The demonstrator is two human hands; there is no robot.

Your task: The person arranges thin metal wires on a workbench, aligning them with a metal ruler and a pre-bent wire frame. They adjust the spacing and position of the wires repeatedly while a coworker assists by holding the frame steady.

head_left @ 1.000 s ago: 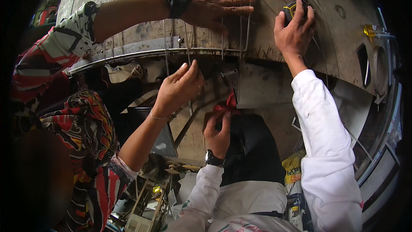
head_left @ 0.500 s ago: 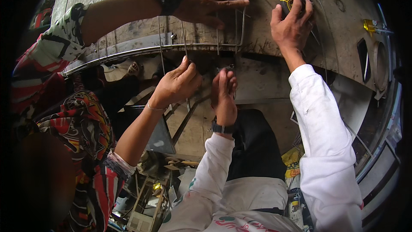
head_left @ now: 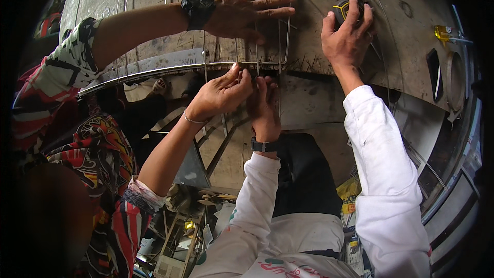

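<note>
My left hand (head_left: 265, 113) is closed just below the table edge, its fingertips up against the lower end of a wire rod; what they pinch is hidden. My right hand (head_left: 347, 44) grips a black and yellow tape measure (head_left: 338, 11) lying on the table. A wire frame (head_left: 221, 64) of thin metal rods rests across the tabletop and reaches its front edge. Close on the left of my left hand, a co-worker's hand (head_left: 222, 92) pinches near another rod. The co-worker's other hand (head_left: 252, 7), with a black watch, lies spread over the frame.
The worn wooden table (head_left: 319, 41) has a splintered front edge. At its right are a yellow-handled screwdriver (head_left: 443, 33) and a metal ring (head_left: 455, 80). The co-worker's patterned sleeve (head_left: 128, 226) is close on my left. A cluttered crate (head_left: 175, 247) stands low down there.
My left hand has moved slightly up to the frame's edge. The co-worker's lower hand has moved right, close to mine. The frame's near edge sits slightly lower; my right hand stays on the tape measure.
</note>
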